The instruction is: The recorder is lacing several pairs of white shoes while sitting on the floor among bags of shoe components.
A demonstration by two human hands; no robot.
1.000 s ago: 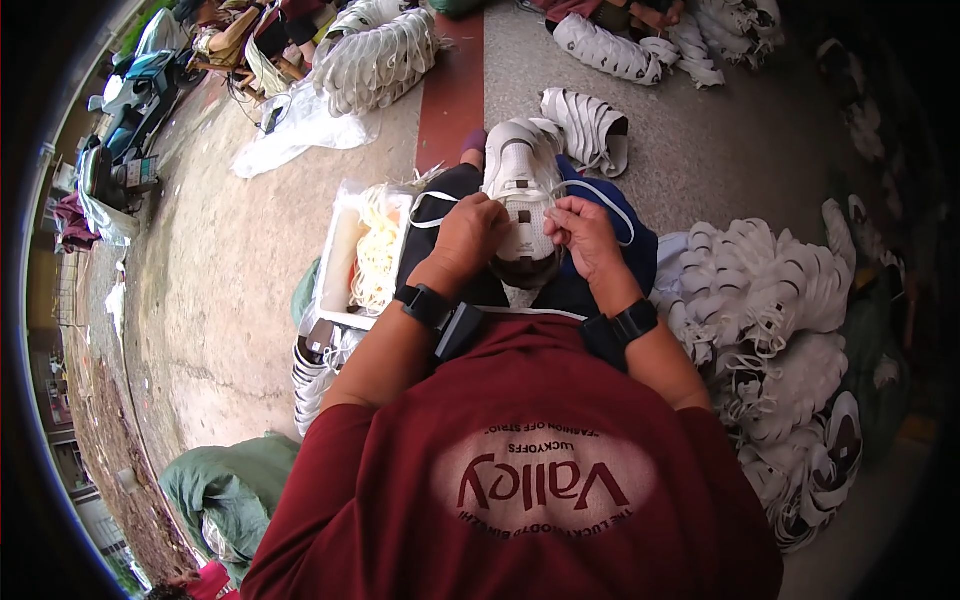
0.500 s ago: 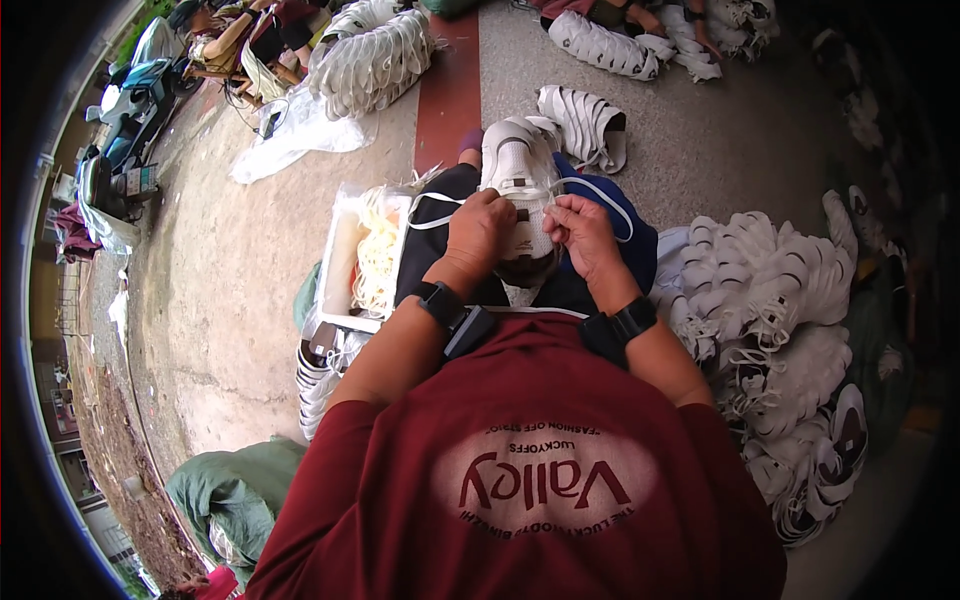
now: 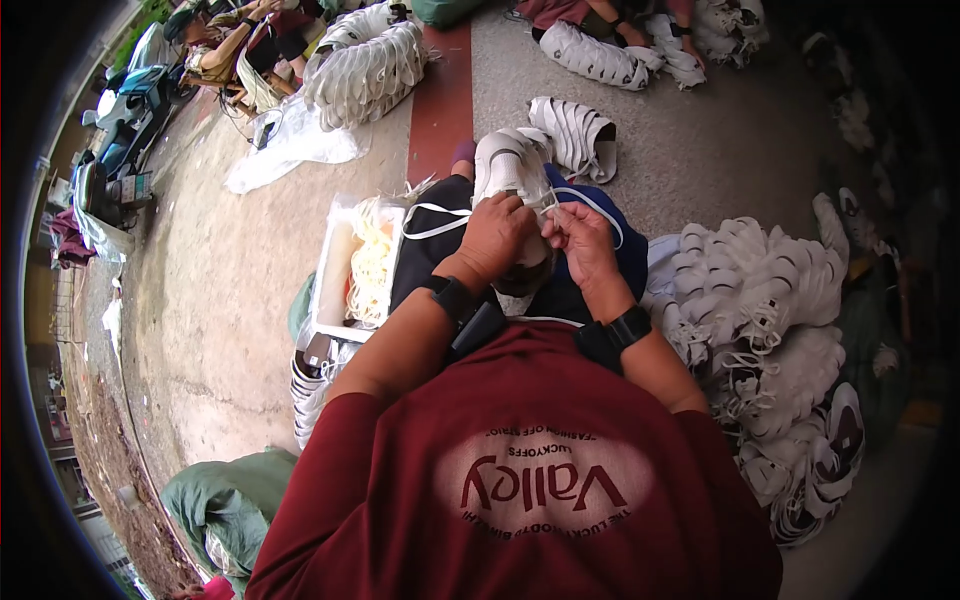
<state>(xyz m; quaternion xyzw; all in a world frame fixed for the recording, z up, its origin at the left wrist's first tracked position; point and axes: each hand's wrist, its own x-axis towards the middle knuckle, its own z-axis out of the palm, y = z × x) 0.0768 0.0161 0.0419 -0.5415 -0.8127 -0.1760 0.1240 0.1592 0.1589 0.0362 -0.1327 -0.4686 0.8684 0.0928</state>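
Observation:
A white shoe upper lies between my knees, toe pointing away from me. My left hand is closed over its lacing area, fingers curled down on it; its fingertips are partly hidden. A loop of white shoelace runs out from under that hand over my left thigh. Just to the right, my right hand pinches the lace at the upper's right edge, thumb and forefinger together. From there another lace loop arcs over my right thigh. The hands nearly meet and cover much of the tongue.
A white box of loose laces stands left of my legs. Beyond my feet lies a nested stack of uppers; a large pile is on the right. Coworkers sit farther off among more stacks. A green sack lies lower left.
My left hand has moved right across the upper, closer to my right hand, and now covers the tongue. My right hand stays at the right edge with the lace. The whole view has shifted slightly.

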